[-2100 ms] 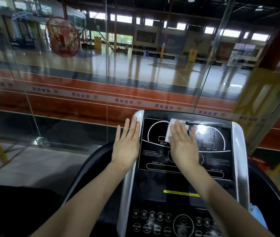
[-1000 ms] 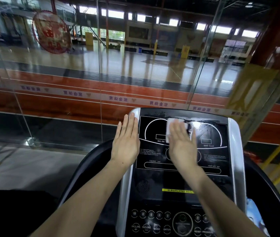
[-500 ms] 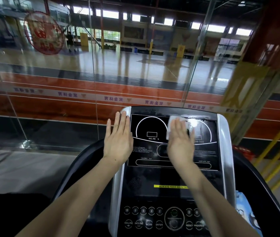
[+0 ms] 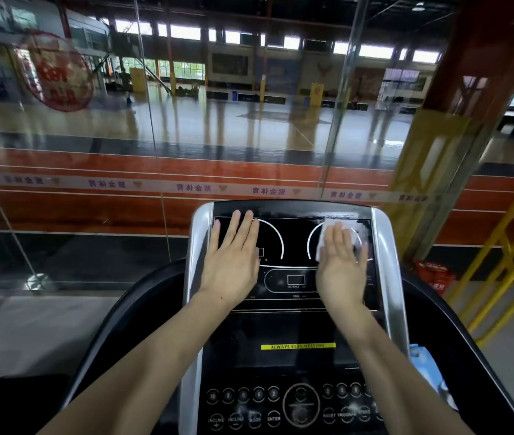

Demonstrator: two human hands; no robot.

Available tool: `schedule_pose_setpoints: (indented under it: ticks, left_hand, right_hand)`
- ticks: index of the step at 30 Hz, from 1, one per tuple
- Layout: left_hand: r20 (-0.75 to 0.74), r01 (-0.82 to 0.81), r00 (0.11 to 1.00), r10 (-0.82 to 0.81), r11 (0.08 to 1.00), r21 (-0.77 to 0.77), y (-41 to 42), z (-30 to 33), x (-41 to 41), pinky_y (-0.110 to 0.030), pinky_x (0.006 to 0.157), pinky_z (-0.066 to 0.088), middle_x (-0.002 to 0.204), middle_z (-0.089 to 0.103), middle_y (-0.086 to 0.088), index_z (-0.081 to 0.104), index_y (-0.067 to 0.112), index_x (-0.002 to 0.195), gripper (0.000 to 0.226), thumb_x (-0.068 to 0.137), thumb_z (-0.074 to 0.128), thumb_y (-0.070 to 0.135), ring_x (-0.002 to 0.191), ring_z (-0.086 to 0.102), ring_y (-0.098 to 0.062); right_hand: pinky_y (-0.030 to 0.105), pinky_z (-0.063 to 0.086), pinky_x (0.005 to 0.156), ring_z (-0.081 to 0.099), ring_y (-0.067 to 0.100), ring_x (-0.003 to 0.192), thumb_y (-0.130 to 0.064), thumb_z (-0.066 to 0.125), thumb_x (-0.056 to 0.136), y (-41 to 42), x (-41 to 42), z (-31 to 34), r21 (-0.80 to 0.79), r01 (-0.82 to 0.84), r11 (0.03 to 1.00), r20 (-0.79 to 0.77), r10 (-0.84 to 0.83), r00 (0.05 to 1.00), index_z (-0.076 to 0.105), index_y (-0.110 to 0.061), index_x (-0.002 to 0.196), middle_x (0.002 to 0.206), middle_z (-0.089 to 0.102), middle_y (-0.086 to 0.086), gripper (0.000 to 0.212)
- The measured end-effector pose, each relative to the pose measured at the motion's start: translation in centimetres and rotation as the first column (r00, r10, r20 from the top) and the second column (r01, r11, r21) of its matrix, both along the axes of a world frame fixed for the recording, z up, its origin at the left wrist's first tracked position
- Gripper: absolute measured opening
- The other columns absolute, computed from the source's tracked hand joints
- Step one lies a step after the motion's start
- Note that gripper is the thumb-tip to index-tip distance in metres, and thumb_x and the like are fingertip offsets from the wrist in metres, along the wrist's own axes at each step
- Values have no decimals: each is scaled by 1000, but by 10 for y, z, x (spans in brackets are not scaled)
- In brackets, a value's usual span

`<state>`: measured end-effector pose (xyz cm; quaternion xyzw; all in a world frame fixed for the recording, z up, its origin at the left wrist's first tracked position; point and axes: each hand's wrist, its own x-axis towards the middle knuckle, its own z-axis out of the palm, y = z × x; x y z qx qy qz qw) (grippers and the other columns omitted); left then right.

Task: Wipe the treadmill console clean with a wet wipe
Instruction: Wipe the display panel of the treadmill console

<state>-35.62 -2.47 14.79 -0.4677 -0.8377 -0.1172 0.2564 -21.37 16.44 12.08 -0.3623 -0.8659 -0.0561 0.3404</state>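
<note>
The treadmill console (image 4: pixel 293 328) is a black panel with white dial markings and silver side rails, straight ahead of me. My right hand (image 4: pixel 340 265) lies flat on the upper right dial, pressing a white wet wipe (image 4: pixel 328 229) against the screen; only the wipe's top edge shows past the fingers. Wet streaks glisten beside it. My left hand (image 4: pixel 233 259) rests flat and empty on the upper left of the panel, fingers together, over the left dial.
A row of round buttons (image 4: pixel 281 403) fills the console's lower part. A blue packet (image 4: pixel 428 368) sits in the right side tray. Glass wall panels (image 4: pixel 155 136) stand just beyond the console. Yellow railings (image 4: pixel 506 252) and a red crate (image 4: pixel 434 274) are at right.
My right hand has slid the wipe from the middle of the screen to the upper right dial. My left hand moved from the silver left rail onto the black panel.
</note>
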Motion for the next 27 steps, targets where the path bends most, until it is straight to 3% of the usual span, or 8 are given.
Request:
schedule_pose_setpoints:
  ticks: [5,8,12,15,19,23,27]
  left_hand:
    - [-7,5,1000,-6,999,-37,17,2,6,-53,129,5,172,15,-3,25,14,163,67,102,11,37,160,4,-24]
    - [-8,16,1000,-16,998,-55,19,5,5,-53,129,5,173,12,-3,21,14,163,67,102,8,40,160,1,-24]
    - [-14,11,1000,-11,998,-61,22,9,4,-54,129,3,173,13,-2,23,15,163,60,107,21,38,160,0,-23]
    - [0,19,1000,-19,998,-66,30,12,6,-54,129,0,173,11,-2,21,17,163,59,109,27,37,160,-1,-23]
    - [-11,9,1000,-10,998,-70,36,11,5,-52,129,9,173,15,-4,29,16,162,59,106,31,36,160,6,-24]
    - [-25,20,999,-20,999,-31,34,15,6,-53,128,14,169,28,-2,35,18,160,60,104,24,38,159,16,-24]
    - [-41,39,998,-39,999,-17,41,23,5,-52,128,17,166,37,-5,41,15,157,57,102,40,33,157,23,-28]
  right_hand:
    - [54,5,128,33,20,155,-32,27,107,-38,-34,-3,138,-273,952,156,251,955,42,-15,158,166,38,3,56]
    - [61,16,127,30,21,156,-29,27,107,10,10,-5,110,-153,982,131,139,982,41,-12,158,166,36,6,55]
    - [59,11,127,28,25,158,-29,19,108,43,38,-2,3,18,1000,30,-19,999,35,-11,161,170,31,6,58]
    - [59,10,128,30,31,156,-16,38,104,13,0,2,82,-69,994,20,67,998,35,-8,161,168,32,10,57]
    - [50,-12,128,27,21,157,-31,25,109,-10,-22,1,169,-234,957,153,208,966,34,-15,161,169,31,3,55]
    - [55,7,128,34,21,154,-31,26,110,35,28,0,119,-97,988,61,90,994,43,-13,158,165,37,4,54]
    - [57,12,127,35,28,154,-24,31,107,47,33,3,86,8,996,-9,-7,1000,40,-8,158,166,39,8,54]
